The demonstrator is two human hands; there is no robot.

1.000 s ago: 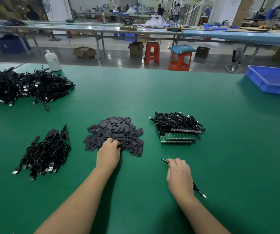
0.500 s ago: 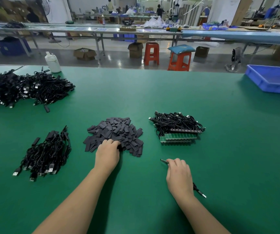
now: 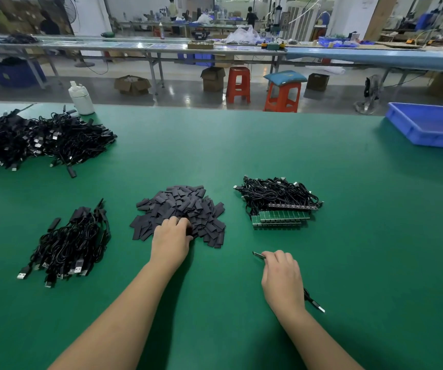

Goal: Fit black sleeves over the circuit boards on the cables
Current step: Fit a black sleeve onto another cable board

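From the head view, the likeliest slip, as I judge it, is at the heap of flat black sleeves (image 3: 181, 213): the pieces overlap loosely, so the left hand (image 3: 171, 240) could lift two stuck together or scatter the near edge across the green table mat (image 3: 348, 263). A second risk is a flattened sleeve that will not open, which would catch on the corner of a board. The cable with a small circuit board (image 3: 259, 255) could also twist in the right hand (image 3: 281, 279), since its USB end trails free on the mat behind the wrist. The left hand lies palm down at the near edge of the heap, fingers curled into the pieces; whether it has one pinched I cannot tell. The right hand rests on the mat, fingers curled around the cable, the board end poking out toward the left. The stack of bare green boards on black cables (image 3: 280, 209) waits just beyond; the bundle of sleeved black cables (image 3: 71, 244) sits far left.
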